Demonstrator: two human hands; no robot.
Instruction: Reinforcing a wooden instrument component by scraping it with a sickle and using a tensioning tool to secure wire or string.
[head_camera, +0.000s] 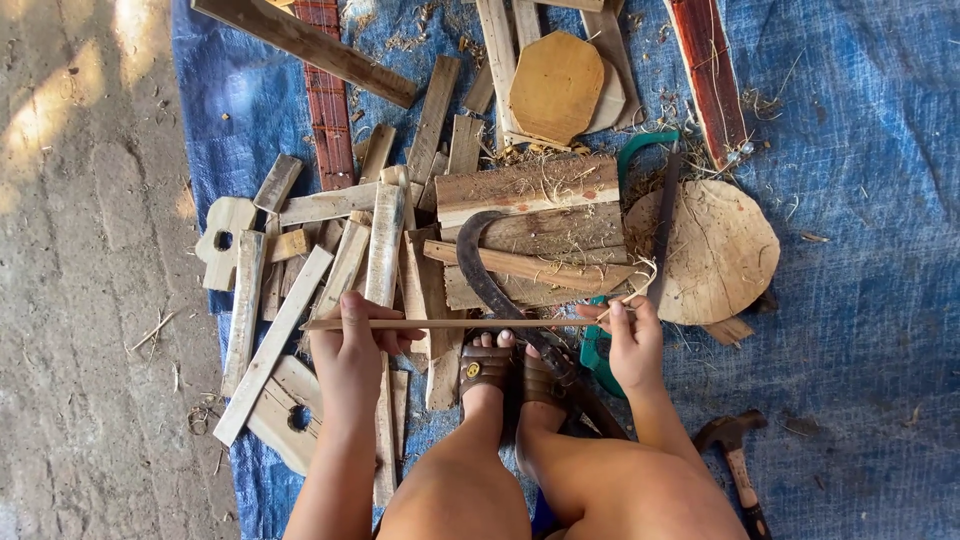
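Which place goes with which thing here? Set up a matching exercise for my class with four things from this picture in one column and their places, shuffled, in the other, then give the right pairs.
Things:
1. thin wooden stick
2. hammer
3. curved sickle blade
4. octagonal wooden board

Places:
A. near the top of the picture, on the pile of planks
B. held level between the left hand and the right hand
C. on the blue tarp, low right, beside the person's leg
D. lying across the planks just above the sandalled feet

Pairs: 1-B, 2-C, 3-D, 4-A

outdoor woodworking spot, wood offcuts, blue tarp, hammer
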